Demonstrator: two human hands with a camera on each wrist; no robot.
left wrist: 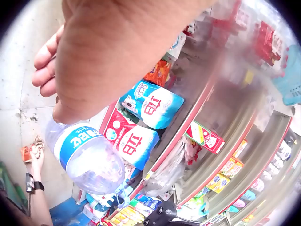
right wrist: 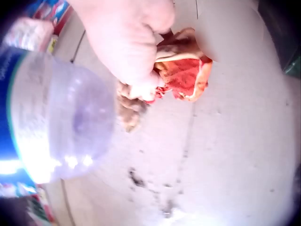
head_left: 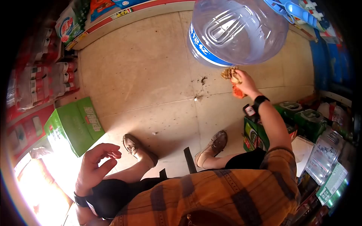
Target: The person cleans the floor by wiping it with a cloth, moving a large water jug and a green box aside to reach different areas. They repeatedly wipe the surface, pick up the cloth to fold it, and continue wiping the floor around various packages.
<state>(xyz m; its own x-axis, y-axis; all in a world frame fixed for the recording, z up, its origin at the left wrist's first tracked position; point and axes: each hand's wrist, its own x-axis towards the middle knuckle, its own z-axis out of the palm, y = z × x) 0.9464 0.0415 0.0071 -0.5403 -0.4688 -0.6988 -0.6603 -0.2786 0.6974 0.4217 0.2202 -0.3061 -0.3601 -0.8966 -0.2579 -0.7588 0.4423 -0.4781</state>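
Note:
My right hand (head_left: pixel 244 83) grips a crumpled cloth (head_left: pixel 238 90), tan with an orange-red part. In the right wrist view, folds of the cloth (right wrist: pixel 181 77) stick out on both sides of the fingers. Just beyond this hand is a big clear plastic water bottle (head_left: pixel 241 34) with a blue label and a blue handle. Dark dirt (head_left: pixel 203 80) lies scattered on the tiled floor to the left of the cloth, with a small white scrap (head_left: pixel 196 98) close by. My left hand (head_left: pixel 97 165) hovers over the left knee, fingers loosely bent, holding nothing.
A green carton (head_left: pixel 75 124) stands at left beside wrapped bottle packs (head_left: pixel 37 83). Green packs (head_left: pixel 292 111) and a dark-capped bottle (head_left: pixel 249 110) sit by my right forearm. Shelves with bagged goods (left wrist: pixel 153 104) line the far side. My shoes (head_left: pixel 217 143) are on the floor.

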